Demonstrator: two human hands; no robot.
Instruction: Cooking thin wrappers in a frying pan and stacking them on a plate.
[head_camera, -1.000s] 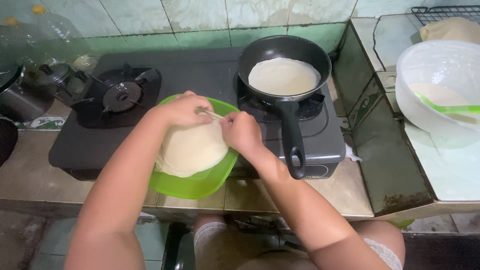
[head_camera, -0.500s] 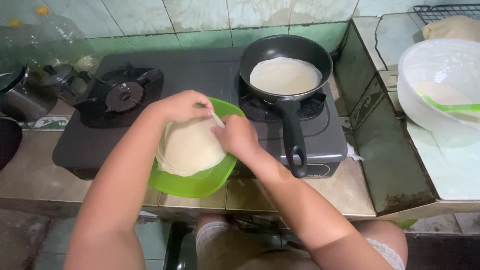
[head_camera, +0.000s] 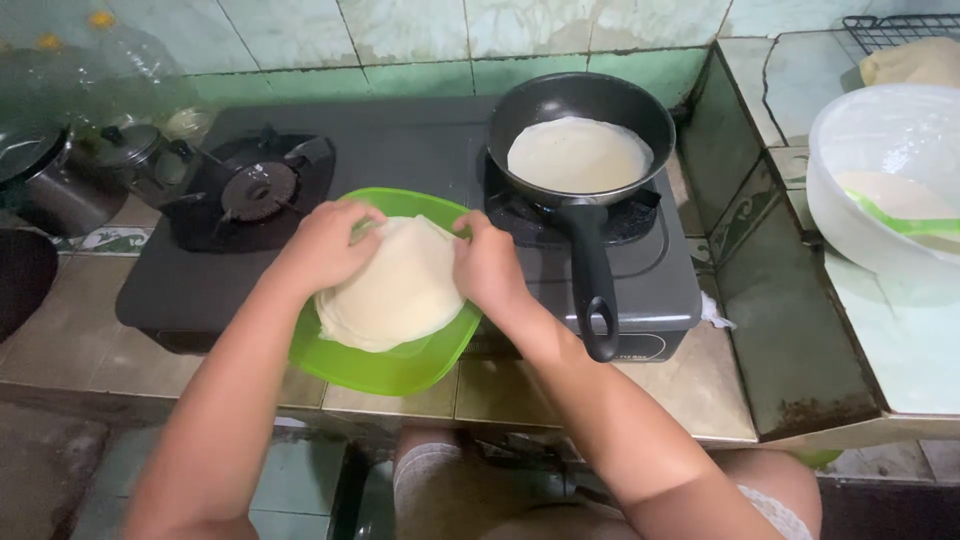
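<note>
Both hands have slid a little toward the far edge of the stack of thin wrappers (head_camera: 398, 292) since the earlier frame, and the stack looks flatter on top. That pale round stack lies in a lime-green plate (head_camera: 400, 365), which sits at the front edge of a dark two-burner stove (head_camera: 400, 150), partly overhanging the tiled worktop (head_camera: 60, 340). The left hand (head_camera: 328, 243) rests curled on the stack's far-left rim, fingers pinching the top sheet; the right hand (head_camera: 487, 262) is bent over the far-right rim, fingertips pressed to the same sheet. Whether either truly grips the sheet cannot be told.

Right of the plate, a black frying pan (head_camera: 580, 110) stands on the stove's right burner with a pale crepe (head_camera: 578, 155) spread in it, handle pointing to the front. Left of the plate the other burner (head_camera: 258, 187) is bare. Beyond it are steel pots (head_camera: 60, 190). Far right of the plate, on a higher tiled ledge (head_camera: 900, 340), stands a white bowl (head_camera: 870, 150) of batter with a green ladle (head_camera: 900, 220). Green and white tiles (head_camera: 420, 40) line the wall behind.
</note>
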